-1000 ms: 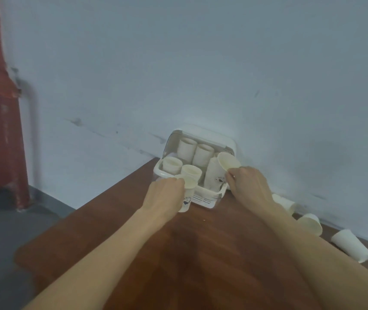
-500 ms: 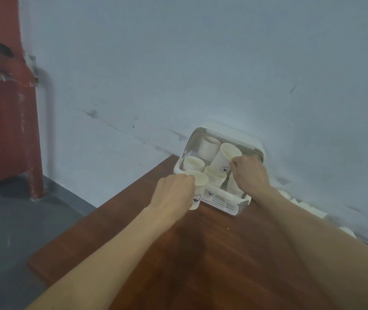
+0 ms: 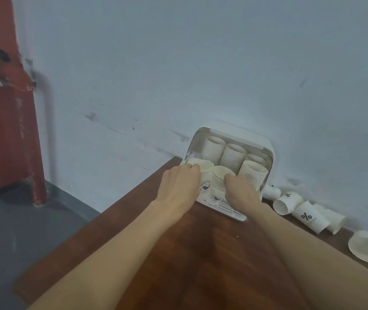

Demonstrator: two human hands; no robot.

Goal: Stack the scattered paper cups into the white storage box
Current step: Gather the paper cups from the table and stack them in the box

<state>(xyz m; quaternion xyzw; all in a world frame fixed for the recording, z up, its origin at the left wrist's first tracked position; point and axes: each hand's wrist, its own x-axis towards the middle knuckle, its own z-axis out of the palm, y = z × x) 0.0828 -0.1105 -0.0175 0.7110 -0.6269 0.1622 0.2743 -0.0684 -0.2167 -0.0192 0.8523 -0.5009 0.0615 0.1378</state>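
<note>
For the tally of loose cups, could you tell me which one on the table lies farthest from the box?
The plain cup at far right, lying alone with its mouth toward the camera, well past the printed cups by the box.

Soft, even indoor light falls on the pale wall [image 3: 201, 63] ahead of me, with no hard glare. The frame is dim and slightly hazy, with fine detail smeared throughout. My forearms cast a faint, diffuse shadow on the brown worktop [image 3: 212, 253] between them. Wide-angle distortion bends the red post [image 3: 10, 108] at the left edge, and the cups [image 3: 308, 214] at the right look soft, their print barely readable.
</note>
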